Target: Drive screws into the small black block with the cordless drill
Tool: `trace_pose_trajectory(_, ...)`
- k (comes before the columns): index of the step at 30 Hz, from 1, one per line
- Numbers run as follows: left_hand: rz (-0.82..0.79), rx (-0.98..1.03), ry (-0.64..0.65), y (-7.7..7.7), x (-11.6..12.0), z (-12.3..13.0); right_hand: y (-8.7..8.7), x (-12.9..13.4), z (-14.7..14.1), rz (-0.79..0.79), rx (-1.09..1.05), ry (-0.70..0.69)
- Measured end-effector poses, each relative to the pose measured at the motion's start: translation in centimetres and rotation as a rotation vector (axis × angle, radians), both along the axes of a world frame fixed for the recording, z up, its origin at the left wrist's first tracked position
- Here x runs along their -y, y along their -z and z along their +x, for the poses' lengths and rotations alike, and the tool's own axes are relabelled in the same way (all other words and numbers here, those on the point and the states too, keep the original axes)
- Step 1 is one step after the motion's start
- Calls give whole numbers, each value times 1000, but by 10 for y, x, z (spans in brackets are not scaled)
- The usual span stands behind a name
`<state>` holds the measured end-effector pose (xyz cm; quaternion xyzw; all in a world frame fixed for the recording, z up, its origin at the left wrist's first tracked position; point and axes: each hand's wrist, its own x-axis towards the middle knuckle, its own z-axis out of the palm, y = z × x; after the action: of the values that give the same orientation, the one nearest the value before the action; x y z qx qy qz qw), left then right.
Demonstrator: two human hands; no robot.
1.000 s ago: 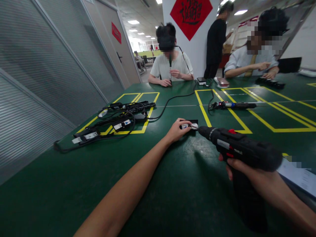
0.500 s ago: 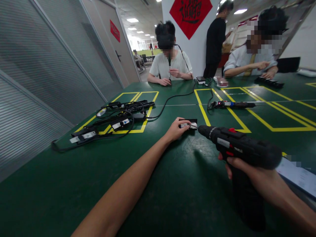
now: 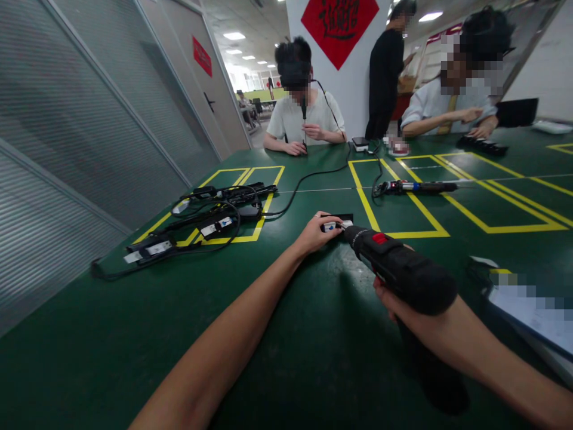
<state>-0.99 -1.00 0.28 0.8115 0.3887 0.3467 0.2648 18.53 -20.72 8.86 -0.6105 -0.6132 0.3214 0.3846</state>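
Note:
My left hand (image 3: pixel 314 233) is closed on a small black-and-white part (image 3: pixel 336 217) resting on the green table; the fingers hide some of it. In my right hand (image 3: pixel 416 307) is a black cordless drill (image 3: pixel 403 267) with red details, gripped by its handle. Its chuck points left and away from me, with the bit end right at the part, close to my left fingertips. Whether the tip touches a screw is too small to make out.
Black devices with cables (image 3: pixel 219 218) lie at left inside yellow tape lines. A pen-shaped electric screwdriver (image 3: pixel 416 187) lies further back, right of centre. A tablet-like screen (image 3: pixel 532 316) is at right. Two people sit across the table (image 3: pixel 268 370); another stands behind.
The drill has swung and moved left, bringing its bit end onto the part. My left hand stays on the part. The whole view has shifted slightly.

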Motion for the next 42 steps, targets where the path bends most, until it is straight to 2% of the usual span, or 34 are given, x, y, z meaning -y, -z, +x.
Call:
trace_pose_trajectory(5, -10, 7, -2, 1, 0, -1, -4, 0, -2, -34, 53, -35)
trace_pose_trajectory(11, -12, 7, 1, 3, -3, -2, -2, 1, 7, -193, 0, -69)
trace_pose_trajectory(19, -33, -6, -20, 0, 0, -2, -3, -1, 16, -214, 10, -112)
trace_pose_trajectory(25, -9, 7, 6, 5, -2, -3, -5, -1, 16, -238, -12, -100)
trace_pose_trajectory(36, -35, 36, -39, 11, -9, -5, 6, -3, 20, -238, -43, -103)
trace_pose_trajectory(42, -70, 51, -36, 9, -10, -4, 7, -3, 20, -273, -58, -73)
